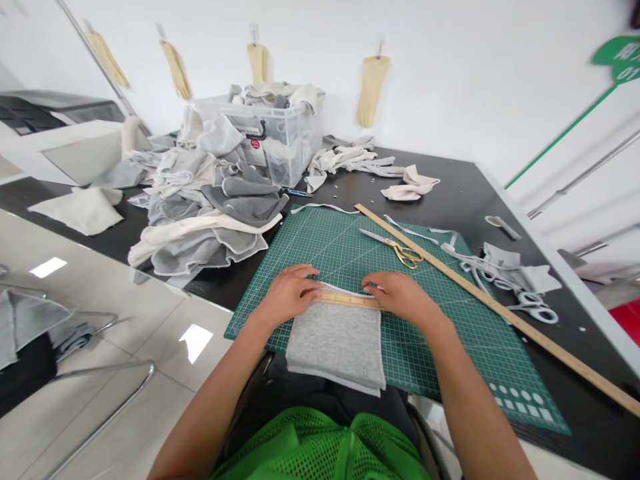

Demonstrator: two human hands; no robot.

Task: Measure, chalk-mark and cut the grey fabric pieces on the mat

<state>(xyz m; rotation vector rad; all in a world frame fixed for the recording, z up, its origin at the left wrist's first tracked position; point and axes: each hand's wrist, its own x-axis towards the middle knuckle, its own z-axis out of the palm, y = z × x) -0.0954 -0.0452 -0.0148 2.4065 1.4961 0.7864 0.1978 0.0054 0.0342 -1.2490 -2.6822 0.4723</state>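
A folded piece of light grey fabric (335, 343) lies at the near edge of the green cutting mat (320, 240), its lower end hanging over the edge. Across its far end rests a short wooden ruler (347, 300), with a pale fabric edge showing just beyond it. My left hand (293, 291) is closed at the ruler's left end, its index finger stretched forward. At the right end, my right hand (397, 293) pinches near the fabric's pale edge, over the ruler. Gold-handled scissors (395, 248) lie partly open beyond my hands.
A long wooden ruler (470, 287) crosses the mat diagonally. White-handled scissors (535, 308) and fabric scraps (505, 263) are on the right. To the left is a heap of grey and cream cloth (215, 200), before a clear plastic bin (285, 143). A blue pen-like tool (300, 193) lies near it.
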